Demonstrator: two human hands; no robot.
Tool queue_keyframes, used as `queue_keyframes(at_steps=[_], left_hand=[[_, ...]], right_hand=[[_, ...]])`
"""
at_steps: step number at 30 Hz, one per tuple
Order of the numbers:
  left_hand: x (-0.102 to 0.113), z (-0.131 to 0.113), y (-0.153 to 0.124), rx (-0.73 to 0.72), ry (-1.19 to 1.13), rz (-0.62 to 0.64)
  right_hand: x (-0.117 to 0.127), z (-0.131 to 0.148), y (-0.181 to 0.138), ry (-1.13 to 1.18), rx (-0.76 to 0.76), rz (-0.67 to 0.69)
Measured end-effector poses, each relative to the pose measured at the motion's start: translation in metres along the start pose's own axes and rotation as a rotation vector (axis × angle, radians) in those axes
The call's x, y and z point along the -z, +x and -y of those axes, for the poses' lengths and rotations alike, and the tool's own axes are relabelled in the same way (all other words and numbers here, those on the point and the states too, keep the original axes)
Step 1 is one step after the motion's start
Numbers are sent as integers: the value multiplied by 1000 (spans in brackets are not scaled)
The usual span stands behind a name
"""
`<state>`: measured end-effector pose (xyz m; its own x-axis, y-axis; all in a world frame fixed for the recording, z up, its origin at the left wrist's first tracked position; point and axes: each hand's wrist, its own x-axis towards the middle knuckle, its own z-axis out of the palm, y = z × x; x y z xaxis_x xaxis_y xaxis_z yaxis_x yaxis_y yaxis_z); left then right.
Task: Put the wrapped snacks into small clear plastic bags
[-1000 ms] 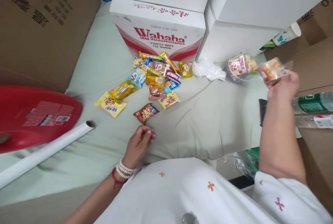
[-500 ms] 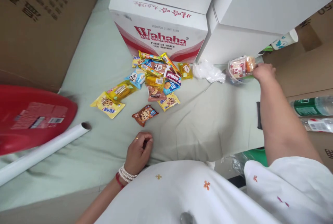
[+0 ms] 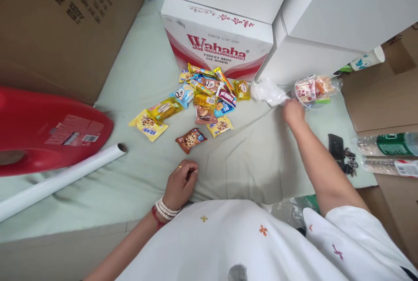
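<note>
My left hand (image 3: 183,181) rests on the pale green cloth (image 3: 241,167), fingers loosely curled with nothing seen in them. Just beyond it lies a brown cookie packet (image 3: 191,140). Several wrapped snacks are heaped farther off, including a blue packet (image 3: 183,94), a purple-red packet (image 3: 227,97) and a yellow cookie packet (image 3: 148,126). My right hand (image 3: 294,114), its fingers closed, is at the gap between a crumpled white plastic bag (image 3: 268,92) and a clear tub (image 3: 295,91) holding wrapped snacks (image 3: 307,89). Its fingertips are hidden, so what it grips cannot be made out.
A Wahaha water box (image 3: 217,50) stands behind the heap. On the left are a red plastic container (image 3: 78,120), a white tube (image 3: 65,178) and a brown carton (image 3: 65,32). Keys (image 3: 351,161), plastic bottles (image 3: 396,143) and a paper cup (image 3: 369,58) are on the right.
My right hand has moved left, from the far side of the tub to its near left edge, by the plastic bag. My left hand stays resting. The view has shifted slightly.
</note>
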<state>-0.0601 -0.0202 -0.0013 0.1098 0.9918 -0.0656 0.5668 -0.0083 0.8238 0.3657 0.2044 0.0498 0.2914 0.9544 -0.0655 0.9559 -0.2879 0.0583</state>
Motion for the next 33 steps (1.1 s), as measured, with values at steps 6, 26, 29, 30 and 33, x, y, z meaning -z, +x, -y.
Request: queue_keyframes(at_steps=[6, 26, 29, 30, 33], left_hand=[[6, -3, -10, 151, -183, -8], [-69, -82, 66, 338, -922, 276], [-69, -72, 62, 376, -906, 184], [-68, -69, 61, 376, -904, 176], [-67, -65, 57, 347, -909, 197]], right_hand=[[-34, -9, -46, 250, -168, -36], [-17, 83, -232, 1262, 392, 381], [-20, 83, -237, 1200, 457, 251], [-21, 83, -237, 1171, 469, 218], [-26, 87, -236, 1131, 492, 245]])
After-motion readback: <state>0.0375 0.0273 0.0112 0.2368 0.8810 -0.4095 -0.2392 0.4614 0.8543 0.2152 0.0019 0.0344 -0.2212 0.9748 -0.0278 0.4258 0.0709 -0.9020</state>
